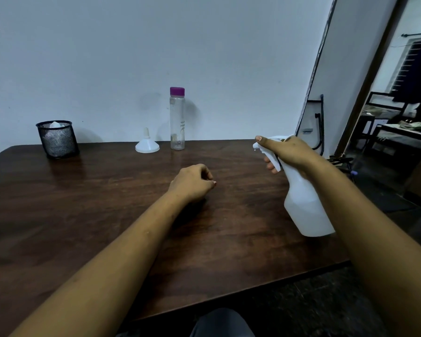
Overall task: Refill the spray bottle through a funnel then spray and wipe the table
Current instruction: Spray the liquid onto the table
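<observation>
1. Pale, bare wall (131, 57) runs behind a dark wooden desk (83, 215) that fills most of the view.
2. At the far left of the desk, near its back edge, stands a black mesh cup (58, 142) with something white inside; what it is cannot be made out.
3. Further right along the back edge sits a white funnel (147, 145), turned over with its wide mouth on the desk and its spout pointing up.
4. Just beside the funnel, to its right and apart from it, a clear plastic bottle (177, 122) stands upright with its purple cap (177, 91) on.
5. Near the middle of the desk rests the left hand (192, 182), its fingers (206, 170) curled in toward the palm with the thumb tip against them; nothing shows in its grasp.
6. To the right, the right hand (292, 152) grips the white spray bottle (306, 207) by the neck. The thumb lies along the top of the spray head and the fingers (270, 165) wrap round the trigger.
7. That spray bottle is held off the desk above its right side, tilted, with the nozzle pointing left and the base toward the person. Liquid shows faintly through the lower body.
8. At the far right an open doorway (399, 117) looks into another room with dark furniture.
</observation>
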Demonstrator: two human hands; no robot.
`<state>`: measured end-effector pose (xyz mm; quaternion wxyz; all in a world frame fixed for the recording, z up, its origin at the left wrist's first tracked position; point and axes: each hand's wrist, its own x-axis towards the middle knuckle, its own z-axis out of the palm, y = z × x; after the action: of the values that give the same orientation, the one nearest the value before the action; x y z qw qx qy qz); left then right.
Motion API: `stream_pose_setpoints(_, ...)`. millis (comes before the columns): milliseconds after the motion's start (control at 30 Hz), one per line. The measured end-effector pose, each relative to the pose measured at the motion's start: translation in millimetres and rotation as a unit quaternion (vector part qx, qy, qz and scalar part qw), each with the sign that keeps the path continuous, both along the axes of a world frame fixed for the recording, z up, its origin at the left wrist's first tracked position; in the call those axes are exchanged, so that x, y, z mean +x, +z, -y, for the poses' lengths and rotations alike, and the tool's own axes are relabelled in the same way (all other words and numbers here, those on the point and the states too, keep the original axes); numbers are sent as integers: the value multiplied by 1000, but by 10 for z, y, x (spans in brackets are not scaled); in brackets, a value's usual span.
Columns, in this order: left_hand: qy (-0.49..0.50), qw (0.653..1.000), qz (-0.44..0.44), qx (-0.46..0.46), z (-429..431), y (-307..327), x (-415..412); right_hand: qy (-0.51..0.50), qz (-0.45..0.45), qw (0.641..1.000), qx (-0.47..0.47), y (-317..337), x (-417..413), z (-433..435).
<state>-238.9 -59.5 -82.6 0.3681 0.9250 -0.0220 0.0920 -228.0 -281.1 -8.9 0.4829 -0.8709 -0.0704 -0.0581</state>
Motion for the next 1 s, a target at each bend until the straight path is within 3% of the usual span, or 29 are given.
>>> stream_pose_setpoints(167, -3, 1000, -3, -3, -19, -6, -2, -17, 17, 999, -35, -14, 12, -60)
stream_pose_setpoints(567, -20, 1000, -11, -18, 7, 6, -14, -5, 12, 1000, 14, 36, -12, -47)
stream_pose_setpoints(700, -83, 992, -20, -94, 61, 125, -84, -10, 32, 995, 90, 125, -24, -86)
stream_pose_setpoints(867, -223, 959, -128, -119, 266, 211, -206, -19, 75, 982, 174, 225, 8, -349)
stream_pose_setpoints(1000, -196, 967, -58, -154, 385, 155, -232, 11, 91, 960, 263, 326, 21, -616)
